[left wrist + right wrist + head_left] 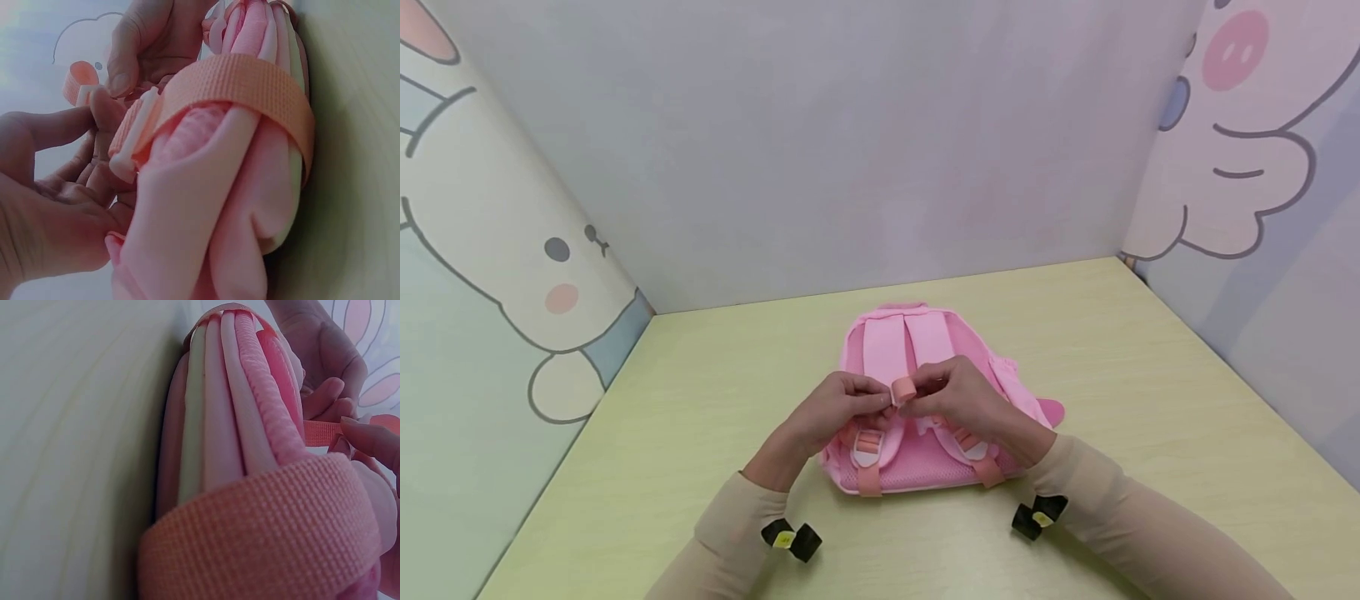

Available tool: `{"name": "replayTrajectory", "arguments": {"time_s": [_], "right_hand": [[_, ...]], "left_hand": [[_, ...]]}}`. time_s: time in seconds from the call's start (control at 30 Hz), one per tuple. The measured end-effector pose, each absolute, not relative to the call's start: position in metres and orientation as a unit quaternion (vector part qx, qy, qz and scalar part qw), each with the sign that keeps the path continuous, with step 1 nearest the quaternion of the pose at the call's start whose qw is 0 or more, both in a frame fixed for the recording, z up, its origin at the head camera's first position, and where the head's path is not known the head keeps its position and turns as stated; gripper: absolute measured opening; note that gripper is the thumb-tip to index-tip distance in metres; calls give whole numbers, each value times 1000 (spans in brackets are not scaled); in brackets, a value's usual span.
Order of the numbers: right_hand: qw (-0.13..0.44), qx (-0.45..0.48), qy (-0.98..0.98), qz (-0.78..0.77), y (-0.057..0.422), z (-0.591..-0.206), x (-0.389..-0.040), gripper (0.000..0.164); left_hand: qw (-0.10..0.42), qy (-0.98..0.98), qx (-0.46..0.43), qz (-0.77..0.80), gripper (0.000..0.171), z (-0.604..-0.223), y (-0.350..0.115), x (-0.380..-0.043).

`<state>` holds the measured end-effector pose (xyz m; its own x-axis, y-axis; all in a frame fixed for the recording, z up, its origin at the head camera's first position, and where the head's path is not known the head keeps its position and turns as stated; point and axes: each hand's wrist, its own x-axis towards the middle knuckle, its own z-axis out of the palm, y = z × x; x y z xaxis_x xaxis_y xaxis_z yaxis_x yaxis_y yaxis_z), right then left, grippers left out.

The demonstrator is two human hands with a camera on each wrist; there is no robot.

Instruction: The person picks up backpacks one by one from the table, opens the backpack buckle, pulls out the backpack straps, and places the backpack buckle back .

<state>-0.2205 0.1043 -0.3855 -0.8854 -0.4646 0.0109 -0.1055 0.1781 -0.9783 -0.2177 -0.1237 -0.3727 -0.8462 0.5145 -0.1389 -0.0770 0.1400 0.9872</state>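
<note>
A pink child's backpack (917,477) lies on the table with its shoulder straps facing up. Above its middle, both hands work at an orange webbing strap (904,388), which curls into a loop beside a small white buckle (84,95). The left hand (842,407) pinches the strap by the buckle between thumb and fingers. From the other side, the right hand (964,398) pinches the strap near its loop, fingertips close to the left ones. Lower down, white adjuster buckles (868,447) join the shoulder straps to orange bands (269,544). Fingers partly hide the small buckle.
The pale yellow wooden table (730,375) extends around the backpack. A plain pale wall (850,150) stands behind it, with cartoon-printed walls (550,275) on both sides. A darker pink flap (1052,412) sticks out at the backpack's right side.
</note>
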Motion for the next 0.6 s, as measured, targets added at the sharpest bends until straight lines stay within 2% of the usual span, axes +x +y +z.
{"name": "replayTrajectory", "arguments": {"time_s": [0.37, 0.6], "right_hand": [[143, -185, 771, -592, 105, -383, -220, 23], [168, -155, 755, -615, 105, -385, -222, 28]], "left_hand": [[256, 684, 143, 668, 21, -374, -122, -216], [261, 683, 151, 666, 18, -373, -122, -216]]}}
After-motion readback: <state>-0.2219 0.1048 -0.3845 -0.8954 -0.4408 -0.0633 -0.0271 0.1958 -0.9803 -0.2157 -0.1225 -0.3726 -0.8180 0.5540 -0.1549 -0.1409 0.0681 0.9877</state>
